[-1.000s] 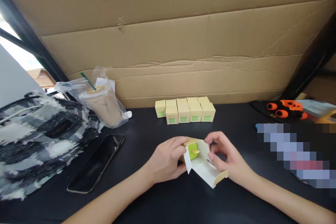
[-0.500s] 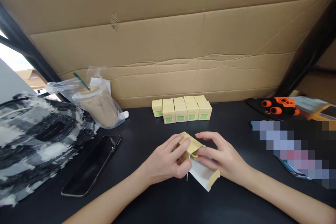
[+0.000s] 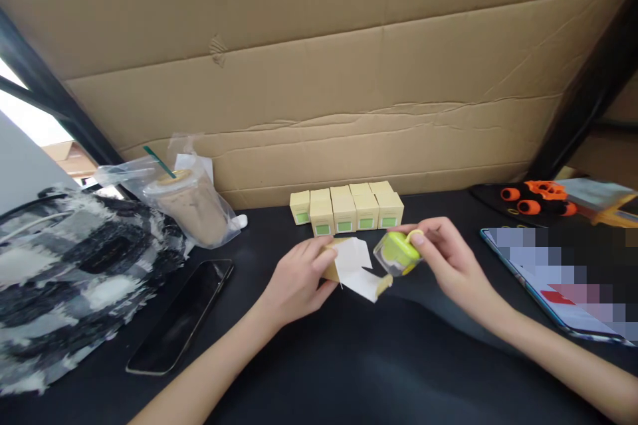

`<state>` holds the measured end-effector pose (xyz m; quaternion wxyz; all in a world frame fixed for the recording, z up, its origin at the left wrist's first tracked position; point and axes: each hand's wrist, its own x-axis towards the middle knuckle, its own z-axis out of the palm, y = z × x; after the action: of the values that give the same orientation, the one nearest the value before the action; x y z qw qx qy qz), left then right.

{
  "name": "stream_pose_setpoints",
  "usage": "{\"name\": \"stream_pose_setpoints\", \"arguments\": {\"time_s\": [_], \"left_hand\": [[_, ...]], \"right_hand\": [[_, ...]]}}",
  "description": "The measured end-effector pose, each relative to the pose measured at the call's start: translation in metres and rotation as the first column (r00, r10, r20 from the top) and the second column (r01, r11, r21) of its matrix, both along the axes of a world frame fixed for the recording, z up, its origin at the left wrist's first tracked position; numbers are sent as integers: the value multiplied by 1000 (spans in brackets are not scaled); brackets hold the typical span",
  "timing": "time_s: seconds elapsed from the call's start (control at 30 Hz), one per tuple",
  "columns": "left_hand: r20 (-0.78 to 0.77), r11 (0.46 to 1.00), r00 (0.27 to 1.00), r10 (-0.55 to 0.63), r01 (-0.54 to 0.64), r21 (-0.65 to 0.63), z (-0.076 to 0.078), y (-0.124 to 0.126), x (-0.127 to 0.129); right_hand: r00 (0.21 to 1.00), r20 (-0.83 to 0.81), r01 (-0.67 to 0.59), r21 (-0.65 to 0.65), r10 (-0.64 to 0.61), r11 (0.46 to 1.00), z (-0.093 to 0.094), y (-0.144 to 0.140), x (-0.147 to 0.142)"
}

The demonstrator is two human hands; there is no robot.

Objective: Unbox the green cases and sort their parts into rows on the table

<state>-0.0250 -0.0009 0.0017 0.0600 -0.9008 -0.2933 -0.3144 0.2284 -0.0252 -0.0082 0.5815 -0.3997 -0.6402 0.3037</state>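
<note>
Left hand (image 3: 300, 275) grips an open yellow cardboard box (image 3: 331, 271) with white inner flaps (image 3: 351, 257); right hand (image 3: 451, 255) pinches the yellow loop (image 3: 413, 234) of a lime-green, clear-walled container (image 3: 397, 254), just right of the flaps. Beyond stand small yellow cardboard boxes with green labels (image 3: 345, 208), before a brown cardboard panel (image 3: 323, 93).

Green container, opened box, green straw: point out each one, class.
Green container (image 3: 399, 252), head view: middle of its body.
Opened box (image 3: 351, 260), head view: white inner flap.
Green straw (image 3: 159, 163), head view: mid-shaft.
</note>
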Motion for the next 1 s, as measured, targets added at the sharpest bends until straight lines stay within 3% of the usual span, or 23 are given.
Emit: {"name": "stream_pose_setpoints", "arguments": {"time_s": [0.07,0.13,0.2,0.27,0.4,0.47,0.53,0.6,0.7,0.83,1.0], "left_hand": [[232,988,969,88,-56,-143,1,2,-1],[471,913,859,202,10,-409,3,0,3],[622,740,711,328,216,-637,5,-4,9],[672,571,593,443,391,-722,8,-9,16],[651,429,526,547,492,-758,8,-14,23],[646,366,506,571,547,-752,8,-14,24],[650,300,477,592,618,-727,9,-15,23],[654,229,470,593,680,-696,10,-18,23],[661,141,501,559,728,-671,12,-25,25],[650,95,517,557,738,-668,10,-36,31],[588,58,472,657,746,-664,6,-41,38]], "right_hand": [[996,70,45,21,-46,999,2,6,9],[983,178,32,14,-34,999,1,10,14],[954,300,-12,-11,15,1000,-3,12,14],[913,402,-61,-34,69,998,-8,11,12],[853,509,-104,-56,118,993,-18,11,7],[834,548,-70,-11,64,997,-19,10,6],[805,591,-29,128,-52,991,-19,7,5],[764,621,-44,321,-175,946,-16,1,1],[700,648,-156,551,-302,820,-12,-9,-7],[667,623,-239,698,-408,675,-7,-15,-13],[654,639,-276,700,-405,658,-6,-12,-6]]}}
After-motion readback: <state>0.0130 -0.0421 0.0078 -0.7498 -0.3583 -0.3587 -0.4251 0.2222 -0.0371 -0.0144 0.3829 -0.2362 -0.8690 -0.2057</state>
